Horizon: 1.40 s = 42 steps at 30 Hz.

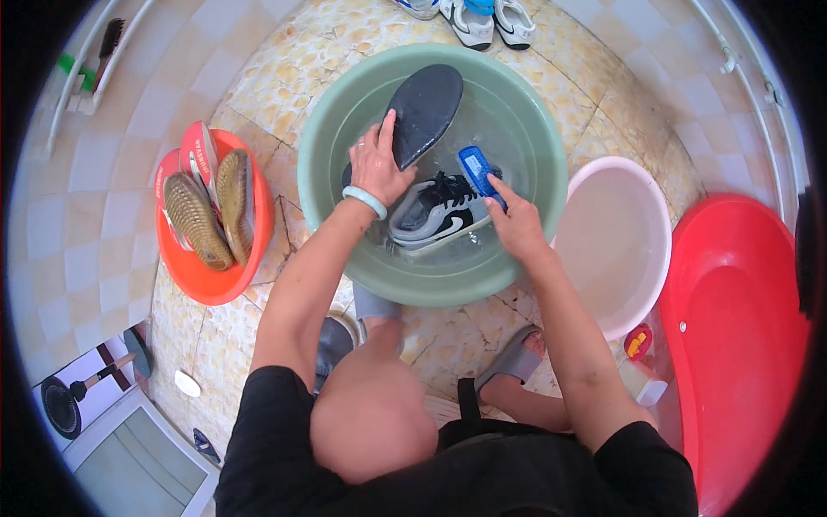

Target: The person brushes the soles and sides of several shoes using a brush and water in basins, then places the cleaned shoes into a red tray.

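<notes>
A wide green basin point(323, 129) of water stands in front of me. My left hand point(379, 168), with a pale bracelet at the wrist, grips the near end of a dark, smooth shoe sole point(428, 99), tilted above the water. Below it a grey, black and white sneaker point(431, 215) with black laces lies in the basin, its opening turned up. My right hand point(519, 220) is closed on the end of a blue brush point(475, 168) beside the laces; its bristles are hidden. Part of another dark item shows behind my left hand, too covered to name.
On the left an orange basin point(264, 237) holds several shoes and soles. To the right stand a pale pink basin point(662, 224) of cloudy water and a long red tub point(732, 258). White sneakers point(469, 26) sit beyond the green basin. A grey shoe point(334, 349) lies near my leg.
</notes>
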Motion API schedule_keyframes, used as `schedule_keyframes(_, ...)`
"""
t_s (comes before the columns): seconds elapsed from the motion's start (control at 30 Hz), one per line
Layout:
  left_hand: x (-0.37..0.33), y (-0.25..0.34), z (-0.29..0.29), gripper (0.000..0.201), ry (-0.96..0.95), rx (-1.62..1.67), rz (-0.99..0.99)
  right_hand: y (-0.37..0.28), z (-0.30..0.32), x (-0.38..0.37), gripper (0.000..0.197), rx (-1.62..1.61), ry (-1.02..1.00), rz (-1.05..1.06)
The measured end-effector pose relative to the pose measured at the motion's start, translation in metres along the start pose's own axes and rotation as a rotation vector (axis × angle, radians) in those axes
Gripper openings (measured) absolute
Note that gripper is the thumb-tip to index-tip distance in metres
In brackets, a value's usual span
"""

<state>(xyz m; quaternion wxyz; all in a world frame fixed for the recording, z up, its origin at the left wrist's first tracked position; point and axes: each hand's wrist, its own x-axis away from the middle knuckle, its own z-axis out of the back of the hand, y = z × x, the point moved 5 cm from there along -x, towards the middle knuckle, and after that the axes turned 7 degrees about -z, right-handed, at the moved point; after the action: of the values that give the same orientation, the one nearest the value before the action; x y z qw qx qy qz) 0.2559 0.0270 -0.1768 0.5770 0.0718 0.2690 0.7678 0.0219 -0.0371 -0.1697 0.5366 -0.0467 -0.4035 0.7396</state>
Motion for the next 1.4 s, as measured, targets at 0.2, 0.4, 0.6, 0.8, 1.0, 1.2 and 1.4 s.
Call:
schedule_keyframes(0.2, 0.0, 0.009, 0.046, 0.095, 0.141, 0.541, 0.091, -0.009, -0.007, 0.0, 0.039, -0.14, 0.063, 0.058)
schedule_keyframes(0.4, 0.003, -0.012, 0.063, 0.084, 0.214, 1.284, 0.334, -0.05, -0.012, 0.012, 0.04, -0.708, -0.079, 0.005)
schedule_keyframes(0.6, 0.009, -0.032, 0.064, 0.049, 0.302, 1.499, 0.421, -0.083, -0.053, 0.057, 0.04, -1.114, -0.382, -0.148)
schedule_keyframes(0.8, 0.017, -0.035, 0.079, 0.052, -0.032, 1.548, 0.36, -0.083, -0.051, 0.038, 0.042, -0.495, -0.525, 0.199)
schedule_keyframes(1.0, 0.023, -0.013, 0.057, 0.054, -0.267, 1.741, 0.492, -0.117, 0.006, -0.004, 0.016, 0.511, 0.252, 0.875)
schedule_keyframes(1.2, 0.027, -0.007, 0.049, 0.053, -0.176, 1.663, 0.493, -0.091, -0.033, 0.022, 0.036, 0.439, -0.179, 0.795)
schedule_keyframes(1.4, 0.03, -0.009, 0.048, 0.051, -0.284, 1.588, 0.423, -0.086, -0.051, 0.036, 0.036, -0.124, -0.792, 0.353)
